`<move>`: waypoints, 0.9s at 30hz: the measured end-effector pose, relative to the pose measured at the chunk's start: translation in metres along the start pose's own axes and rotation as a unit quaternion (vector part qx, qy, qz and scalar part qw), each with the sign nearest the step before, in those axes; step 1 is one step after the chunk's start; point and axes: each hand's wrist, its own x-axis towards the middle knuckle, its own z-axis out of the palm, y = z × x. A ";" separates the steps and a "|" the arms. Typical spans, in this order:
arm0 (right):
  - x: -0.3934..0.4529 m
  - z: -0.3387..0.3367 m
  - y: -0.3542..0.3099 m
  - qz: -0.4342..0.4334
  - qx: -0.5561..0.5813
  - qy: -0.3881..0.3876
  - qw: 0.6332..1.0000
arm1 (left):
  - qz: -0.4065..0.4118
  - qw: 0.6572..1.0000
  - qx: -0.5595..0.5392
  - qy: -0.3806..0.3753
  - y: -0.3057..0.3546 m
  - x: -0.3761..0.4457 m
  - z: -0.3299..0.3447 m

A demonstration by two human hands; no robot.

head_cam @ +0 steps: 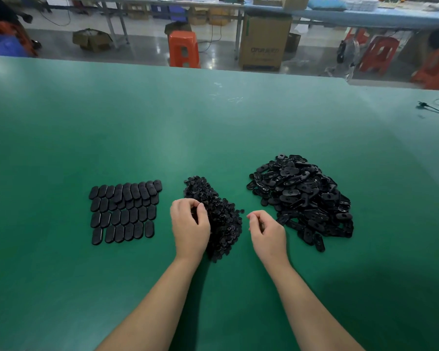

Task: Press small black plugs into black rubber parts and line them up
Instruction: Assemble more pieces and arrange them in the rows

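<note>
Left hand (190, 225) fingers curl into the central plug pile (219, 219), apparently picking a plug, while the right hand (265, 230), loosely curled and seemingly empty, waits near the unfilled rubber parts (307, 196), finished rows (124, 211) at left.

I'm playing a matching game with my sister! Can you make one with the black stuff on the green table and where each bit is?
Things:
1. neat rows of oval parts
2. small plug pile
3. big jumbled oval pile
4. orange stool

Places:
A. between the hands
B. on the floor beyond the table
C. left of the left hand
D. right of the right hand

Pairs: 1-C, 2-A, 3-D, 4-B
</note>
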 end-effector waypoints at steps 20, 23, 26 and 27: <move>0.044 -0.089 0.016 -0.071 -0.468 -0.126 0.872 | -0.083 0.996 -0.034 0.017 -0.011 0.007 -0.002; 0.046 -0.091 0.014 -0.090 -0.459 -0.127 0.875 | -0.083 0.996 -0.038 0.014 -0.011 0.006 -0.001; 0.046 -0.090 0.007 -0.111 -0.437 -0.114 0.885 | -0.085 0.995 -0.039 0.012 -0.010 0.006 -0.001; 0.045 -0.089 0.003 -0.120 -0.421 -0.107 0.893 | -0.088 0.995 -0.041 0.010 -0.010 0.006 -0.001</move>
